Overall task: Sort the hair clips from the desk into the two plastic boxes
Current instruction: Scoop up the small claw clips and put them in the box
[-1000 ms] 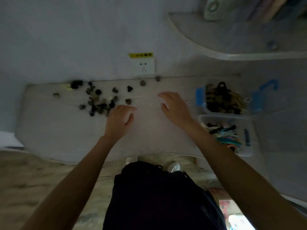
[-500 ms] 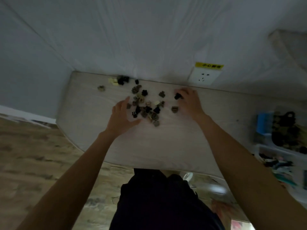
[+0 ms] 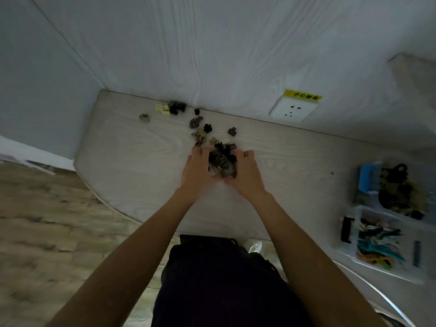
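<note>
A person leans over a pale wood-grain worktop (image 3: pixel 141 161) and cups both hands around a heap of small dark and brown hair clips (image 3: pixel 221 159) near its middle. The left hand (image 3: pixel 198 171) curls around the heap's left side and the right hand (image 3: pixel 245 175) curls around its right side, fingers bent inward and gripping the clips between them. More loose clips (image 3: pixel 200 131) lie scattered just beyond the hands, toward the far wall (a few sit right against it at the far left). At the right edge of the view stand two clear plastic boxes: the farther box (image 3: pixel 368 180), with a blue latch, holds dark clips, and the nearer box (image 3: pixel 358 251) holds long colourful clips. A white wall socket (image 3: pixel 292 109) with a yellow label sits on the far wall.
</note>
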Demonstrator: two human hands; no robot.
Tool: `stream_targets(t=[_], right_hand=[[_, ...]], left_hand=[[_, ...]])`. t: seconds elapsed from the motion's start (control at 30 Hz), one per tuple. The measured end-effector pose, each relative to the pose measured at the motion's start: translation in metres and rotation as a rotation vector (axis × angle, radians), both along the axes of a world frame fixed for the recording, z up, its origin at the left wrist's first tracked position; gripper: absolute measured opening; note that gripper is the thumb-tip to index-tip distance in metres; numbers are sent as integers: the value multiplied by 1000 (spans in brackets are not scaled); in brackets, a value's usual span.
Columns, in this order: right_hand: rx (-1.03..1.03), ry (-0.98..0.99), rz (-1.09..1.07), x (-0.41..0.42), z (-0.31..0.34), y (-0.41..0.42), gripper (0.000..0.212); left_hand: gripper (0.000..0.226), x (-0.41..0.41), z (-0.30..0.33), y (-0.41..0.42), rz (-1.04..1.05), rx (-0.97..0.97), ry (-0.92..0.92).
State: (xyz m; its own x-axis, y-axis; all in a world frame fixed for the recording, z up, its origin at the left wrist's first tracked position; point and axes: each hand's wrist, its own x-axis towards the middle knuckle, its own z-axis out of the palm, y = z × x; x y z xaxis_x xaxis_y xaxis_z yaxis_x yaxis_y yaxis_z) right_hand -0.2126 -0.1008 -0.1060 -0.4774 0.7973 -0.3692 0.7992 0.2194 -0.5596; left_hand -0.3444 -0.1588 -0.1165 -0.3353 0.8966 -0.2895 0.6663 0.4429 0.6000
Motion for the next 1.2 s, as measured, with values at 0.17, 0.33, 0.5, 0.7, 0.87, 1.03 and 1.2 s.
stream_targets(t=[0.17,0.33,0.5,0.7,0.87,1.03,1.2], right_hand=[[53,-19,25,-11,0,3,68],[5,94,-34,-12,1,7,59],[10,167,-53,-6,-2,3,41],[-14,216,-70,-4,0,0,40],[-15,325,-116,6,9,-7,33],[47,460,-265,42,29,-15,30],[205,459,-507,112,49,-14,28]], left_hand=[[59,-1,10,4,-29,17,-26],[59,-4,10,5,7,-18,-165],[53,-3,1,1,97,-7,-278],[47,7,10,-2,232,47,-546],[28,23,19,-6,308,121,-676],[20,49,32,8,215,159,-687],[17,109,56,40,-98,182,-714]])
